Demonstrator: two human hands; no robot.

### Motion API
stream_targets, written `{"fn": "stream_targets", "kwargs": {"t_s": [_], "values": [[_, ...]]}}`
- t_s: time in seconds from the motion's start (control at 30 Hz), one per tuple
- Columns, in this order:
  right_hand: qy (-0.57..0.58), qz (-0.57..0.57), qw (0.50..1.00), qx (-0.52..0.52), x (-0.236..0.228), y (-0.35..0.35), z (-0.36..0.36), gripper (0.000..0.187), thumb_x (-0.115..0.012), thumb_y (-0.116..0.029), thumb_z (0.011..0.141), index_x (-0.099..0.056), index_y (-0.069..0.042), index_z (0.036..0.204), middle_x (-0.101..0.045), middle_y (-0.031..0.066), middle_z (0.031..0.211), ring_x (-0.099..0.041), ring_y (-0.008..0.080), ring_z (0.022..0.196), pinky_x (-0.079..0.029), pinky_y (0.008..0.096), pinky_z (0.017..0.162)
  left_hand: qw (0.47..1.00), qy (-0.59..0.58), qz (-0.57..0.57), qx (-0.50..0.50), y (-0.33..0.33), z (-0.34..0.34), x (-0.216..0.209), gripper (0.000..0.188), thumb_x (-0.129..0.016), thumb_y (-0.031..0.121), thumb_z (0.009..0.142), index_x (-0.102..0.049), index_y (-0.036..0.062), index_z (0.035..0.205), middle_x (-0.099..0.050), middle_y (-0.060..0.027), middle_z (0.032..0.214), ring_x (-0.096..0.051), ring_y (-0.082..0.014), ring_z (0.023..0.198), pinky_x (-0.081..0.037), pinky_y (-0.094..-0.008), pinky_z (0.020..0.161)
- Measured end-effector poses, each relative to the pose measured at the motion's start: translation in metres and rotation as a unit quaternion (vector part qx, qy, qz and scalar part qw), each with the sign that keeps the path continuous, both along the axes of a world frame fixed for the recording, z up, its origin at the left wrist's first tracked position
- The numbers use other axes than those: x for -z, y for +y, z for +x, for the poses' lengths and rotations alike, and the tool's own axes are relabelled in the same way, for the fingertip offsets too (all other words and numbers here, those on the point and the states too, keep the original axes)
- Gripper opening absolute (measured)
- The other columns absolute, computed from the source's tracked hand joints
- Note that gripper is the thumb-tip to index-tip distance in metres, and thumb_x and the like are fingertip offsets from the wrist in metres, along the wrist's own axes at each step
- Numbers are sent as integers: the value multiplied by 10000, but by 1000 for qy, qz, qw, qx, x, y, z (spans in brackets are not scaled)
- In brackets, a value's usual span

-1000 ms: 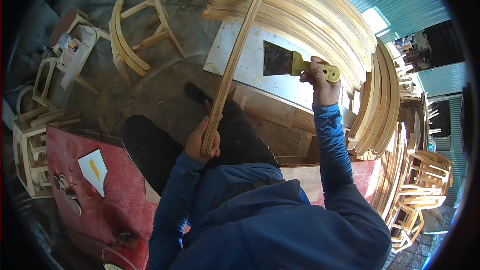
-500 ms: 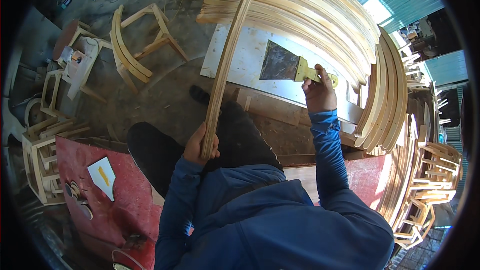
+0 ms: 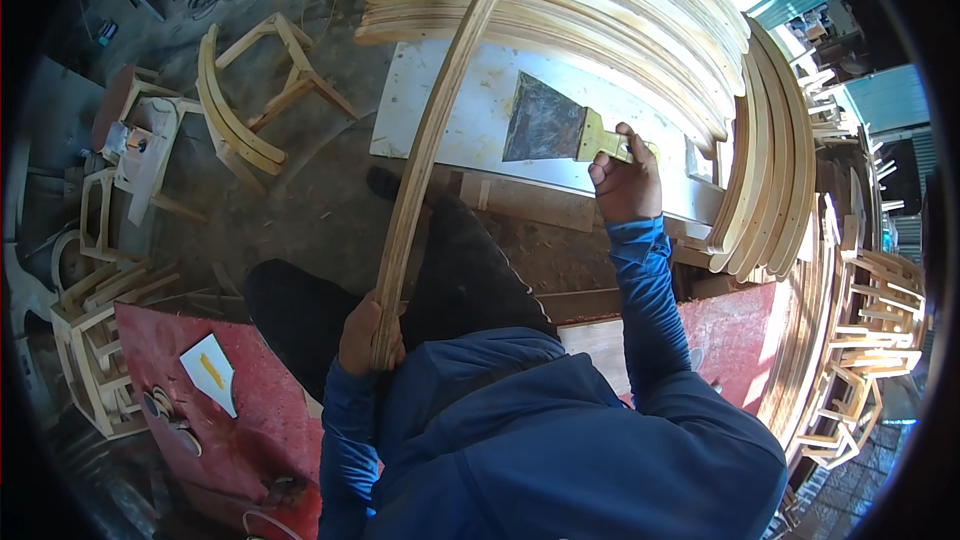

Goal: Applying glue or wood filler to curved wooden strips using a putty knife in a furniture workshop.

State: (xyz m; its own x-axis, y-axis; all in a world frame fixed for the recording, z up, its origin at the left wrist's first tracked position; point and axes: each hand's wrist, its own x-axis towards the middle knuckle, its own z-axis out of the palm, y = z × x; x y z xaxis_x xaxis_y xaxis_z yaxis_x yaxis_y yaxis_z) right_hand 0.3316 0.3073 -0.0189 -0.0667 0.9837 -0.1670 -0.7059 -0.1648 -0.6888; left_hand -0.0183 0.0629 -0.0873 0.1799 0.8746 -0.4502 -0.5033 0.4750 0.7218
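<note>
My left hand (image 3: 369, 335) is wrapped round the near end of a long curved wooden strip (image 3: 440, 125), which slants up and away from my lap past the white board. In my right hand (image 3: 629, 180) is a wide putty knife (image 3: 547, 120) with a dark, smeared blade and a yellowish handle. Its blade points left, above the white board (image 3: 450, 130). Beyond the board lies a stack of curved wooden strips (image 3: 570, 5), and more curved strips (image 3: 775, 160) stand to its right.
To my left is a red tabletop (image 3: 240, 370) with a white pointed piece (image 3: 208, 377) bearing a yellow smear. Wooden chair frames (image 3: 285, 75) stand on the floor at the far left. More wooden frames (image 3: 875, 340) are piled at the right.
My left hand has drawn the strip's near end down and to the left, toward my lap. The putty knife stays in my right hand, slightly shifted left. The whole view has moved a little.
</note>
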Motion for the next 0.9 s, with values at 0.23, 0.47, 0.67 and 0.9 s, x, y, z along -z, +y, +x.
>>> {"fn": "stream_targets", "kwargs": {"t_s": [0.23, 0.47, 0.67, 0.9], "values": [[18, 32, 999, 19, 8, 0, 14, 308, -622, -126, 936, -578, -9, 1217, -687, 214, 1031, -718, 329, 903, -621, 420, 808, 992, -123, -16, -5, 14, 1, 2, 669, -376, 549, 1017, -389, 6, 1406, -510, -47, 567, -498, -154, 371, -470, -303, 410], [-593, 386, 702, 84, -34, -17, -8, 151, -652, 33, 885, -699, -5, 1024, -672, 210, 1160, -676, 323, 1069, -552, 386, 929, 987, -155, -39, 21, 16, -3, 5, 665, -272, 531, 1042, -325, 25, 1470, -549, -58, 592, -490, -145, 365, -476, -304, 421], [-658, 512, 551, -26, -34, -22, -24, 275, -702, -28, 755, -753, -53, 1023, -585, 201, 1315, -599, 372, 1175, -529, 406, 963, 988, -148, -35, 23, 17, -5, 7, 661, -280, 533, 1042, -341, 28, 1463, -588, -62, 630, -493, -140, 367, -484, -304, 427], [-651, 520, 553, -16, -29, -30, -30, 291, -705, -23, 749, -755, -58, 1033, -579, 191, 1327, -591, 365, 1194, -524, 399, 968, 990, -135, -36, 23, 17, -5, 6, 655, -295, 536, 1039, -366, 27, 1445, -590, -63, 628, -497, -138, 367, -484, -298, 423]]}}
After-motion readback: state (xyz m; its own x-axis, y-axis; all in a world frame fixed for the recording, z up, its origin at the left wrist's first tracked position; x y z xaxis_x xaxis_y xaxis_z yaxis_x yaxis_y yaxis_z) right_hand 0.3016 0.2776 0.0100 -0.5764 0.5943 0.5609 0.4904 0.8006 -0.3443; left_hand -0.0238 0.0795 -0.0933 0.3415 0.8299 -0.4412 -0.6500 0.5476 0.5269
